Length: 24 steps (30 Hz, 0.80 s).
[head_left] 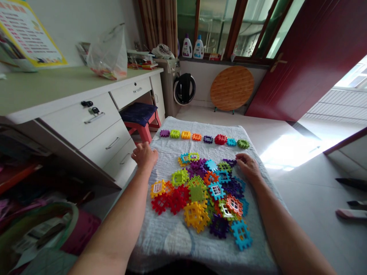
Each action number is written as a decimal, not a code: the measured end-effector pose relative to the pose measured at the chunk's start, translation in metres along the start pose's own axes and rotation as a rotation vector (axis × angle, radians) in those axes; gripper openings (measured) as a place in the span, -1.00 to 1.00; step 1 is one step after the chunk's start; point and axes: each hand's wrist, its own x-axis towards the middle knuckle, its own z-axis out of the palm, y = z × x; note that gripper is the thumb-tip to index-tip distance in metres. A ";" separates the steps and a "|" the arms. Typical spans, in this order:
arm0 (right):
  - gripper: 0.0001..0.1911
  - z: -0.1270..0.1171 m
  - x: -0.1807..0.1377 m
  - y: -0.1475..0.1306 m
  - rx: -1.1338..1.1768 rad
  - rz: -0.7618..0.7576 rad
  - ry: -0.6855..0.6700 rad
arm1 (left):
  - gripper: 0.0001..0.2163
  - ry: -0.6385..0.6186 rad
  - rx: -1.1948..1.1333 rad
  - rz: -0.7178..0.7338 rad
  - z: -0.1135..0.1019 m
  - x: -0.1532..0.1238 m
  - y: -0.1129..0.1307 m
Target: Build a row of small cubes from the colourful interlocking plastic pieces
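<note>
A heap of several colourful square plastic building tiles lies on a pale blue towel covering a small table. A row of several single tiles runs along the towel's far edge. My left hand rests on the towel's left edge, fingers curled down, holding nothing that I can see. My right hand sits at the heap's upper right, its fingertips touching a purple tile.
A white desk with drawers stands at the left, a red stool under it. A plastic bag sits on the desk. A round wooden board leans against the far wall beside a red door. Clutter fills the lower left.
</note>
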 end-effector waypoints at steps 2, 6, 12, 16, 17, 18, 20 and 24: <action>-0.70 0.000 0.000 -0.001 -0.004 -0.001 0.001 | -0.61 0.134 -0.089 0.163 0.000 -0.001 0.005; -0.71 0.002 0.001 0.000 -0.003 -0.002 -0.005 | -0.69 0.157 -0.286 0.414 0.006 -0.002 0.014; -0.71 -0.002 0.007 0.000 0.057 0.045 -0.022 | -0.77 -0.069 -0.388 0.450 0.023 -0.006 0.014; -0.72 0.000 0.014 -0.037 0.020 0.007 -0.001 | -0.77 -0.105 -0.429 0.416 0.030 -0.004 0.009; -0.73 0.005 0.014 -0.052 0.017 -0.071 -0.036 | -0.77 -0.105 -0.428 0.416 0.031 -0.004 0.009; -0.74 0.011 0.014 -0.069 0.026 -0.158 -0.092 | -0.78 -0.100 -0.424 0.417 0.032 -0.003 0.009; -0.73 0.029 0.011 -0.102 0.020 -0.322 -0.242 | -0.78 -0.087 -0.419 0.412 0.033 -0.003 0.009; -0.57 0.067 0.005 -0.144 -0.152 -0.484 -0.463 | -0.79 -0.082 -0.422 0.396 0.032 -0.005 0.009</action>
